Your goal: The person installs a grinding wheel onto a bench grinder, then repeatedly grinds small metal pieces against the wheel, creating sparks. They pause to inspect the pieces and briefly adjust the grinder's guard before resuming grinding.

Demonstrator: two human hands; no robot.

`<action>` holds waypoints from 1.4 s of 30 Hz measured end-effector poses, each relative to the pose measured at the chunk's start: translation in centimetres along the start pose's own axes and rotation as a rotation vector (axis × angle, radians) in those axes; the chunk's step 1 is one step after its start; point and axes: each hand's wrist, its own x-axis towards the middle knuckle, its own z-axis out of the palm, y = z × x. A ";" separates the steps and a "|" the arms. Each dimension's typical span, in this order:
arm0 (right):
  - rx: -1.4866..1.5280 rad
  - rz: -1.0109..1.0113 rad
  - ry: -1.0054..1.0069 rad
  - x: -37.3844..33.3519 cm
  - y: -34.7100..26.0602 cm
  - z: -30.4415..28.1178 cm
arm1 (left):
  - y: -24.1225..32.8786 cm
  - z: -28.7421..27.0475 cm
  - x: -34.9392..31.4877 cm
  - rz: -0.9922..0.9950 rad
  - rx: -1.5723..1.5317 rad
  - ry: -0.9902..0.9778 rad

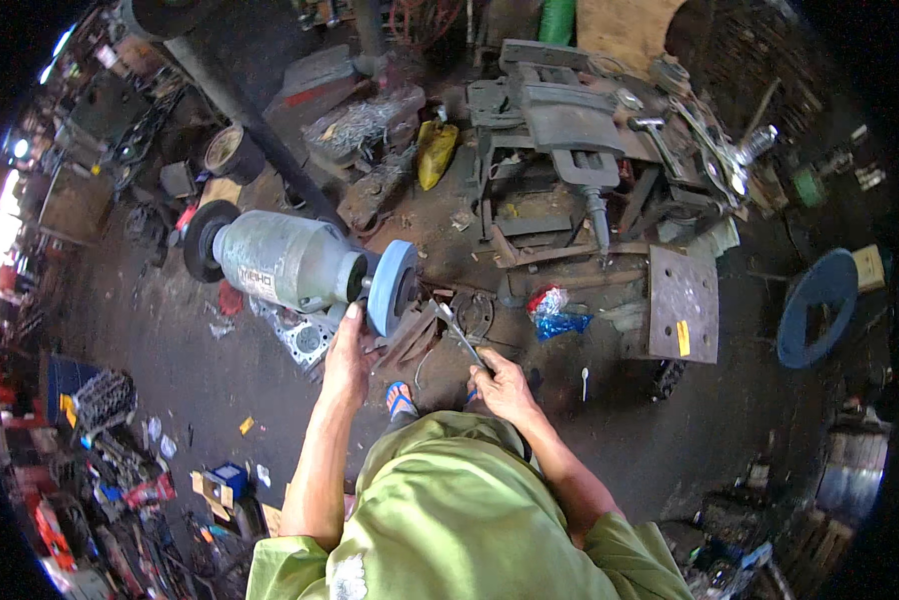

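Observation:
A bench grinder (280, 258) with a grey-green motor body stands in front of me to the left. It has a dark wheel (208, 240) at its left end and a pale blue grinding wheel (392, 288) at its right. My left hand (348, 358) is right beside the blue wheel, thumb stretched upward near the shaft; its other fingers are mostly hidden. In my right hand (502, 385) is a slim metal wrench (460, 334), gripped at its lower end. The wrench's head points up and left, toward the blue wheel, with a gap between them.
Ahead stands a heavy metal bench vise (575, 120), with several wrenches (705, 150) to its right. A perforated metal plate (684, 305) and a blue ring (818, 308) are at right. Metal parts lie below the grinder; clutter and a small blue box (228, 480) are at lower left.

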 end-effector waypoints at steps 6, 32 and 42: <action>-0.093 -0.222 0.305 0.2 1.1 5.6 | 1.7 1.6 1.7 -0.090 0.050 -0.108; 0.290 -0.350 0.343 6.3 0.9 10.7 | 5.4 5.3 2.2 -0.201 -0.001 -0.120; 0.506 -0.122 0.332 3.6 -1.6 12.7 | 1.4 4.3 3.2 0.209 -0.009 -0.030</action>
